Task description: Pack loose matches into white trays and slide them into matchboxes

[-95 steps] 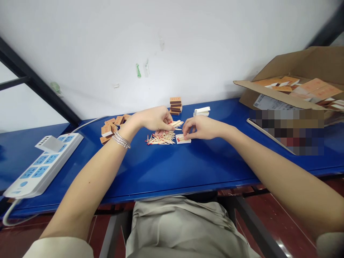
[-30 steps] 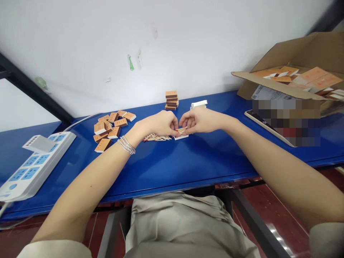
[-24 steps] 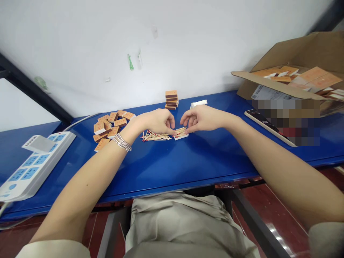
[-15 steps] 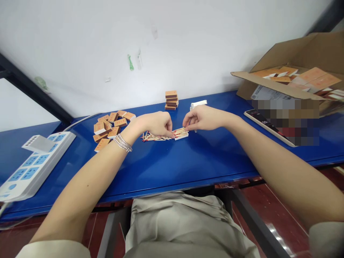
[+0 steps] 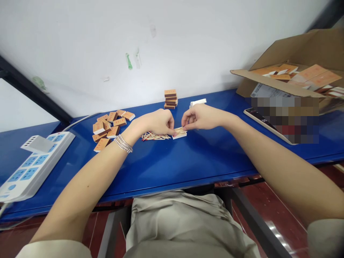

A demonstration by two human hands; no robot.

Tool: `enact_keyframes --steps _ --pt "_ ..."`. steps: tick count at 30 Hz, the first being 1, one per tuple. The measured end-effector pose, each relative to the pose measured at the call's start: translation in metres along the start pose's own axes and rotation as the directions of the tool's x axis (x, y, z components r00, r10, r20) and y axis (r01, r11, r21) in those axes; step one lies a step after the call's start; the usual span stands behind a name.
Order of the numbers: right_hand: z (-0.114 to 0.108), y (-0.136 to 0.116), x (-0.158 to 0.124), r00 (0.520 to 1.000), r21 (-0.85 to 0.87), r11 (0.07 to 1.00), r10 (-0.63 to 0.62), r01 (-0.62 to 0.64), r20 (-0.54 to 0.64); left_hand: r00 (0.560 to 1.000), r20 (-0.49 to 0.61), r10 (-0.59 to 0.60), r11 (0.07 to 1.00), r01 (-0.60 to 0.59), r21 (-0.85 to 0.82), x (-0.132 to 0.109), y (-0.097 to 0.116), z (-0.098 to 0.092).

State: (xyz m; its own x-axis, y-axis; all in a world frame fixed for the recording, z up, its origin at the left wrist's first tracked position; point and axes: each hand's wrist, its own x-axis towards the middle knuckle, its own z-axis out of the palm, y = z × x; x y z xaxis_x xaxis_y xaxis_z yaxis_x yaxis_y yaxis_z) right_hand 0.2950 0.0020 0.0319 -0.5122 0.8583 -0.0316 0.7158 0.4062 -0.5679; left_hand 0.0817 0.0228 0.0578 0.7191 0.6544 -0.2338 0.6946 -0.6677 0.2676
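Two bare hands meet over a small white matchbox tray (image 5: 182,135) filled with matches (image 5: 178,132) on a blue tabletop (image 5: 161,163).

The left hand (image 5: 161,122), a silver bracelet (image 5: 123,143) at its wrist, bends its fingers close together with the thumb at the tray's left end, beside a loose pile of red-tipped matches (image 5: 156,136); the right hand (image 5: 195,117) curls its fingers at the opposite end, thumb and forefinger nearly meeting by the match ends. Whether either has a firm hold cannot be told. Behind them stand a stack of orange matchboxes (image 5: 170,99) and white pieces (image 5: 198,102), with scattered matchboxes (image 5: 113,132) to the left and an open carton (image 5: 271,81) to the right.
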Motion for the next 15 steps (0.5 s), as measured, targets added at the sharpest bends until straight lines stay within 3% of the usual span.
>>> enact_keyframes --steps 4,8,15 --pt "-0.0055 0.0031 -0.002 0.995 -0.032 0.998 0.061 -0.059 0.074 0.998 0.02 -0.063 0.997 0.062 0.052 -0.0015 -0.0005 -0.0017" --pt "-0.0035 0.0004 -0.0016 0.988 0.008 0.998 0.058 -0.059 0.142 0.999 0.022 -0.049 0.997 0.048 0.058 -0.0019 0.0027 -0.0006" --pt "0.0004 -0.0019 0.0 0.994 0.01 0.998 0.054 -0.055 0.1 0.998 -0.009 -0.063 0.996 0.063 0.066 -0.0023 0.0035 -0.002"
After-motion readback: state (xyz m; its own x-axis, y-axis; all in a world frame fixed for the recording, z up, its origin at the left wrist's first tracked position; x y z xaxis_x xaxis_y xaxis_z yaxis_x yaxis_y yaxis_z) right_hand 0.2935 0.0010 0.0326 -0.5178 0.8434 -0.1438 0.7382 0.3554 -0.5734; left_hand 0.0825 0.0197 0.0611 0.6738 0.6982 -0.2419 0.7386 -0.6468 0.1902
